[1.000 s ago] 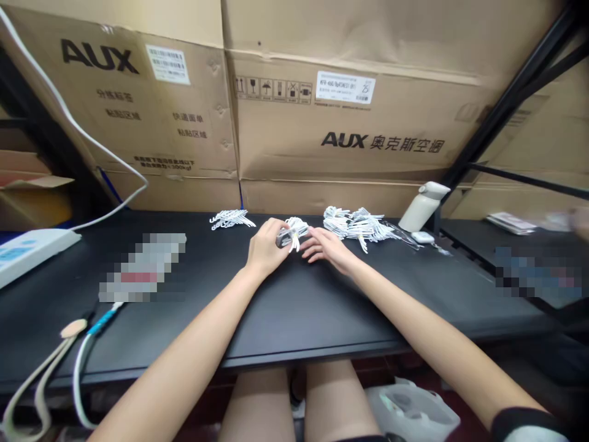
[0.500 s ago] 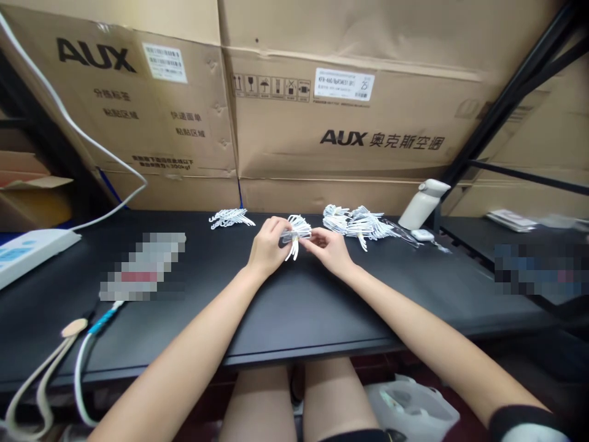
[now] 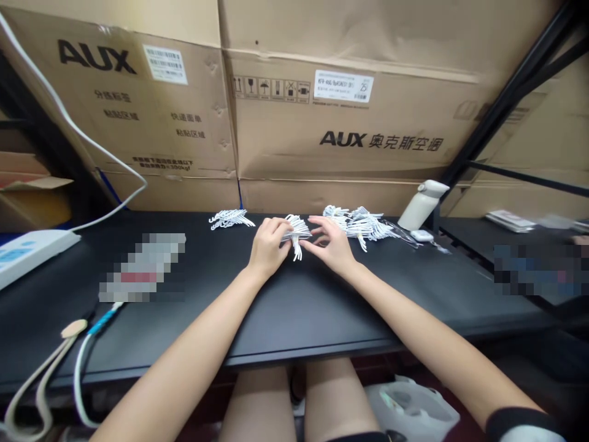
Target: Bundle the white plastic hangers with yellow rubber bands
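Note:
A bundle of thin white hooked pieces, like miniature hangers (image 3: 298, 228), stands fanned out between my hands, with curved ends hanging below. My left hand (image 3: 270, 247) is closed around its left side, thumb in front. Just right of the bundle, my right hand (image 3: 332, 244) is open, its fingers spread and its thumb near the bundle's lower edge; whether a fingertip touches cannot be made out. On the black table (image 3: 294, 313), a small pile of similar white pieces (image 3: 230, 218) lies to the left. Behind my right hand is a larger heap (image 3: 361, 224) of them.
A white bottle (image 3: 423, 204) stands at the back right, near a small white case (image 3: 422, 236). On the left are a power strip (image 3: 34, 255), a blurred-out device (image 3: 142, 270) with a cable, and a strap (image 3: 43, 374). Large cardboard (image 3: 340, 153) walls the back.
My right hand has loosened from the bundle; its fingers have lifted and spread. My left hand keeps its hold, and the bundle has tilted slightly.

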`<act>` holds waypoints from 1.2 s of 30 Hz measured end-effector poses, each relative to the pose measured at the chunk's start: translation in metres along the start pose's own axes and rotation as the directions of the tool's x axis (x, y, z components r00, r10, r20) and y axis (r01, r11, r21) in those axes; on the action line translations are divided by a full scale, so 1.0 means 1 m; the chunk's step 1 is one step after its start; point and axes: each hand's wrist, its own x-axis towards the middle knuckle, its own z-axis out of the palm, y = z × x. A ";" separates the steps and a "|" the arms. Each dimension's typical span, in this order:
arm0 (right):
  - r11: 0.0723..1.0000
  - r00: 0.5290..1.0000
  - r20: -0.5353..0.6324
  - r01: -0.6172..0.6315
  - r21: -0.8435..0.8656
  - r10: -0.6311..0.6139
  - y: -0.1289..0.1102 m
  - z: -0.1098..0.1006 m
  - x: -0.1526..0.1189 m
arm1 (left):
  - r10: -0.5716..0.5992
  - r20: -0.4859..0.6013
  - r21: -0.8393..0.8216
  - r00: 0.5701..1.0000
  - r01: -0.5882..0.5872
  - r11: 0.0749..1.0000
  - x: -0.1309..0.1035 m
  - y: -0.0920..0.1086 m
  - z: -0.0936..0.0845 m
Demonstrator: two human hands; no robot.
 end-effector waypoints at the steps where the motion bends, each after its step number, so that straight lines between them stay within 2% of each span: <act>1: 1.000 0.999 0.027 0.031 0.001 -0.031 0.001 -0.001 0.000 | 0.008 0.006 0.005 1.000 -0.008 1.000 0.000 0.000 0.000; 4: 0.997 0.994 0.081 0.071 -0.016 -0.069 0.004 -0.001 0.000 | 0.045 0.032 0.009 0.998 -0.045 0.999 0.000 0.001 0.001; 8: 0.999 0.995 0.087 0.039 -0.013 -0.037 0.007 -0.003 0.000 | 0.106 0.055 0.017 0.993 -0.107 0.994 0.000 0.001 0.003; 13: 0.999 0.990 0.139 -0.014 0.048 0.007 0.004 -0.004 0.001 | 0.085 0.087 0.021 0.993 -0.087 0.996 0.001 -0.001 0.001; 19: 1.000 0.996 0.084 -0.010 -0.007 0.011 0.008 -0.003 0.000 | 0.110 0.124 0.033 0.986 -0.115 0.993 0.001 0.000 0.002; 24: 0.999 0.998 0.065 0.003 -0.043 0.000 0.010 -0.001 0.000 | 0.166 0.094 0.063 0.982 -0.172 0.983 0.000 0.000 0.004; 31: 0.991 0.987 0.105 -0.127 0.041 0.122 0.005 0.000 0.000 | 0.211 0.076 0.104 0.975 -0.218 0.970 0.000 -0.001 0.005; 36: 0.993 0.992 0.049 -0.113 -0.018 0.113 0.006 0.005 -0.001 | 0.255 0.097 0.122 0.962 -0.266 0.956 0.000 0.002 0.007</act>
